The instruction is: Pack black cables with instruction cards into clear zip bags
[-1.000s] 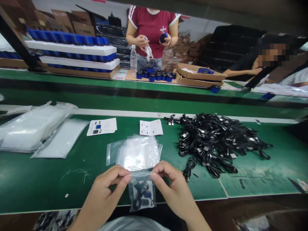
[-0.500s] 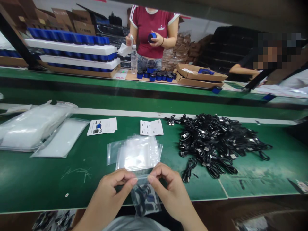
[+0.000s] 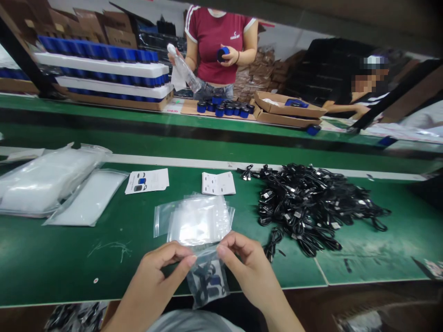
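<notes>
Left hand [image 3: 161, 272] and right hand [image 3: 247, 269] held close, each in a pinch grip

Brown cartons [image 3: 117, 37] piled against a white wall [image 3: 277, 39] behind green workbenches [image 3: 221, 147]

Blk USB cables [image 3: 304, 207] piled on green bench [image 3: 69, 263]; leaflets [image 3: 147, 181]; co-worker [image 3: 214, 50] opposite w/ blue jar [image 3: 223, 54].

My clear zip-lock bag [image 3: 207, 281], its top edge pinched between my left hand [image 3: 161, 272] and right hand [image 3: 247, 269], hanging slightly tilted over the near edge of the bench [image 3: 69, 258], coiled black cable [image 3: 202, 276] and a small blue piece [image 3: 214, 280] showing through the plastic
</notes>
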`<action>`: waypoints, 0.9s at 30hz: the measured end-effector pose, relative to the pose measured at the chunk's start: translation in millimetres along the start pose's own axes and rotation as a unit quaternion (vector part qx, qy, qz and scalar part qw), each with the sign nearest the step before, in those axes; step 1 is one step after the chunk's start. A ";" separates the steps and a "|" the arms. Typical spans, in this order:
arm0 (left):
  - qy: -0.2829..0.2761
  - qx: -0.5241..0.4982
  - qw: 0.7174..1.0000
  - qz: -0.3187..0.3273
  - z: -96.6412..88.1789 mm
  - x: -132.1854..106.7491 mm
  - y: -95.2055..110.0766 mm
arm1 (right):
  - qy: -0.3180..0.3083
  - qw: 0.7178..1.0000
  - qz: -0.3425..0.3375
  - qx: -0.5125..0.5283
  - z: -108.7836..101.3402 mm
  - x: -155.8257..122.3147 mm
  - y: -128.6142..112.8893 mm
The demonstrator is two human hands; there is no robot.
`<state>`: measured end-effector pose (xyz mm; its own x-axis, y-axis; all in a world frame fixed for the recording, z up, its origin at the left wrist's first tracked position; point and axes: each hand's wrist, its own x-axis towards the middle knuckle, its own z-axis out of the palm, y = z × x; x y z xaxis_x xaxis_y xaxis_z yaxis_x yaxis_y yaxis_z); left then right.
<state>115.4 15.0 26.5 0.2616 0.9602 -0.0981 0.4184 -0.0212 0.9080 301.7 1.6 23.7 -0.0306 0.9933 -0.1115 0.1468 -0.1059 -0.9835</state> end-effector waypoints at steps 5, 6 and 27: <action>-0.050 -0.008 0.997 -0.054 -7.8 0.7 -5.5 | 0.005 1.000 0.007 -0.020 -0.6 0.8 3.4; -0.060 -0.014 0.996 -0.063 -9.2 0.9 -5.9 | 0.007 1.000 0.005 -0.024 -0.8 0.6 4.0; -0.063 0.047 0.997 -0.006 -6.6 0.7 1.3 | -0.020 0.998 -0.013 -0.051 0.3 -3.5 0.7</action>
<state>110.3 17.5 30.3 0.3608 0.9180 -0.1648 0.5002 -0.0414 0.8649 301.6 -2.0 23.3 -0.0738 0.9928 -0.0941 0.2447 -0.0734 -0.9668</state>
